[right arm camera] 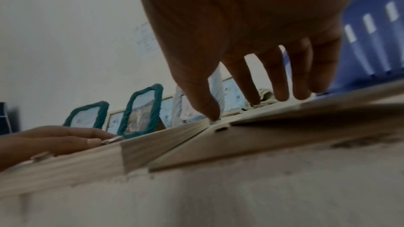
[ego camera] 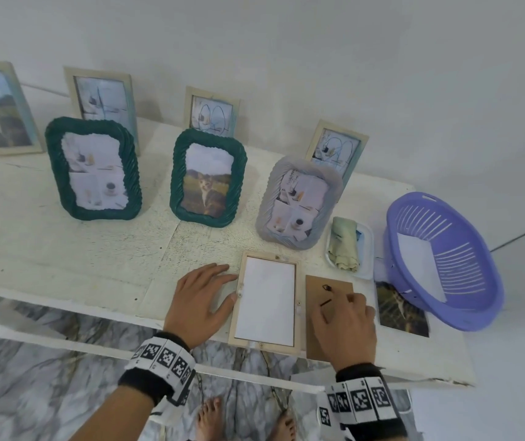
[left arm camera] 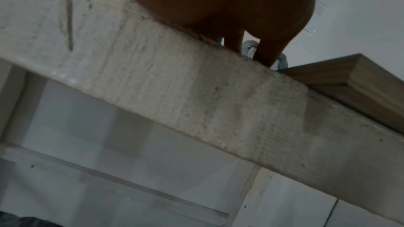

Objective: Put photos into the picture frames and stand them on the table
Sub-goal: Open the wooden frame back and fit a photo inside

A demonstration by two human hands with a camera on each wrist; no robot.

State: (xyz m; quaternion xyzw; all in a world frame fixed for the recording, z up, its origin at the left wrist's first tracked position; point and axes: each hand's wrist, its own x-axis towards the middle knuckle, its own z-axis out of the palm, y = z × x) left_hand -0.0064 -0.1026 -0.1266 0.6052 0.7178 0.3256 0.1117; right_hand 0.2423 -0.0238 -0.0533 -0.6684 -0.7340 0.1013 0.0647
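A pale wooden picture frame (ego camera: pixel 267 300) lies face down at the table's front edge, a white sheet showing in its opening. My left hand (ego camera: pixel 219 281) rests flat on the table beside it, thumb touching a clip on the frame's left rail (right arm camera: pixel 153 144). Right of the frame lies the brown backing board (ego camera: pixel 324 291). My right hand (ego camera: pixel 343 313) is over it, straight fingertips (right arm camera: pixel 282 96) down on the board (right arm camera: pixel 284 127) and the thumb at its left edge. A cat photo (ego camera: pixel 401 310) lies further right, partly under the basket.
Two green frames (ego camera: pixel 93 168) (ego camera: pixel 207 177) and a grey one (ego camera: pixel 299 202) stand mid-table, with several pale frames behind them by the wall. A purple basket (ego camera: pixel 445 259) and a white tray (ego camera: pixel 366 249) with a cloth sit at the right.
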